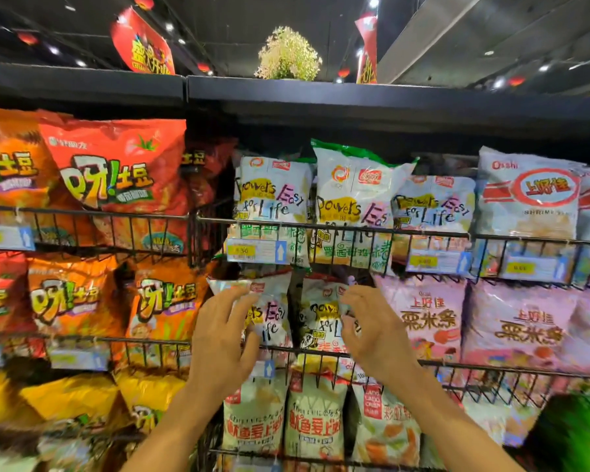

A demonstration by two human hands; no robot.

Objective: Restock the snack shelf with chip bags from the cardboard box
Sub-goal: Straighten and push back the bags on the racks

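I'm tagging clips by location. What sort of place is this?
Most likely a supermarket snack aisle: wire shelf racks packed with chip bags, price tags clipped to the rails, and red promotional banners hanging overhead.

Wire-fronted shelves stacked in tiers, bags standing behind each rail. Two "Easy for Life" bags side by side mid-tier, left hand and right hand before them, perhaps touching. Plant on top.

Shop aisle, wire snack shelf (price tags), stocked chip bags
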